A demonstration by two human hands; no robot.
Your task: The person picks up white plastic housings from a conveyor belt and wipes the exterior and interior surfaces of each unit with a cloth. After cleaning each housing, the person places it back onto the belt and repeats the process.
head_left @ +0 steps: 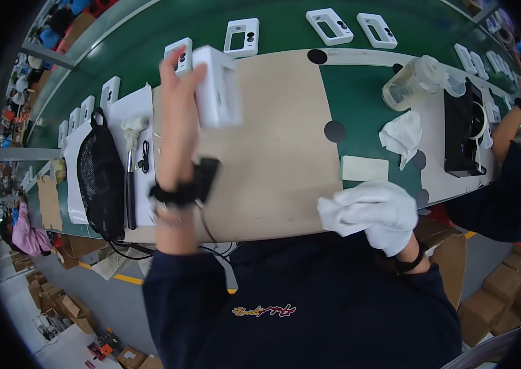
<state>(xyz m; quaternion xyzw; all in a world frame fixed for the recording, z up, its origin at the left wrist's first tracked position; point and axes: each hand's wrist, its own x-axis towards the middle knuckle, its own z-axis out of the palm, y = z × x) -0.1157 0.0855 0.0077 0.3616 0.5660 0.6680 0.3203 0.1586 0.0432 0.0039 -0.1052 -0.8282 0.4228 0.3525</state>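
My bare left hand (179,104) is raised over the left part of the beige mat, its fingers closed around a white plastic housing (217,89). The housing is tilted on its edge and blurred, with a recessed opening in one side. On my right hand (371,212) is a white glove; it hovers by the mat's near right corner with the fingers bunched together. White folds at those fingertips hide whether a cloth is in them. Just beyond that hand lies a pale rectangular pad (365,168), and farther off a crumpled white cloth (402,136).
Similar white housings (242,38) stand along the green surface at the back. At left are a black mesh pouch (101,178) and a black-handled brush (130,184). A clear bottle (414,83) and a black box (463,132) stand at right, near a co-worker's arm (509,132).
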